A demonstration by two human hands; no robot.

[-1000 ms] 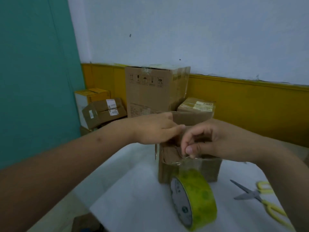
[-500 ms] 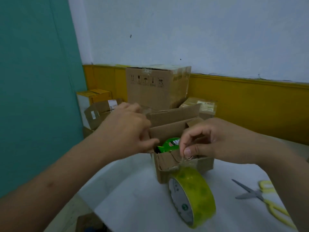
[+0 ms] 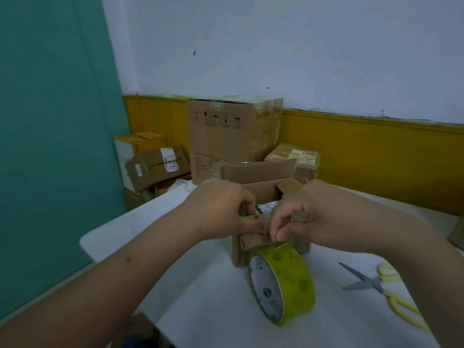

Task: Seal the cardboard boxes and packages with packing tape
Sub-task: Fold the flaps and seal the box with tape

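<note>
— Where's the small box [image 3: 261, 193]?
— On the desk [image 3: 200, 285], just behind the upright tape roll [image 3: 283, 282]. Its back flap [image 3: 258, 172] is up and a green packet [image 3: 266, 207] shows, so it's unsealed.
— The hands?
— The left hand [image 3: 221, 209] has curled fingers [image 3: 251, 226] pinching the near flap [image 3: 253, 241]. The right hand [image 3: 308, 217] seems to pinch the tape end [image 3: 285, 244] there.
— Advice?
— Fold the flaps flat, keep the strip taut, then press along the seam; the scissors [image 3: 376, 285] lie to the right
</note>
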